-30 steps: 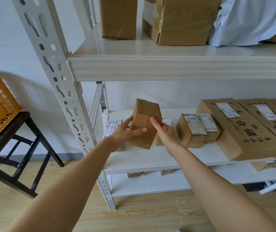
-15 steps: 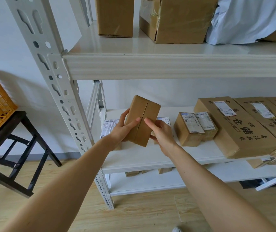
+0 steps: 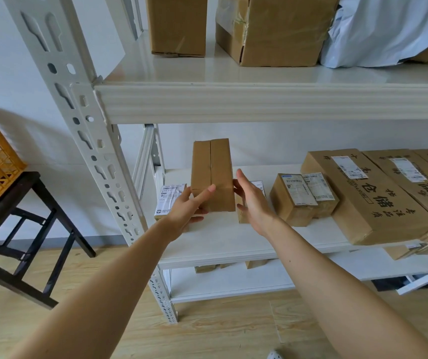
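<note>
Left hand [image 3: 189, 209] grips one upright box [image 3: 212, 174]; right hand [image 3: 253, 202] spread, touching its side; two small labelled boxes [image 3: 294, 199] to right

Both arms outstretched, left hand [image 3: 190, 207] in a grip (thumb forward), right hand [image 3: 253, 202] flat-fingered.

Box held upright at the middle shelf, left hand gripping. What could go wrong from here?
1. The left hand grips the tall box only near its bottom while the right hand is open at its side: it may tip or slip.
2. Labelled parcels lie on the middle shelf just behind both hands; a set-down could knock them.
3. Lifted higher, the box could strike the upper shelf beam.
</note>
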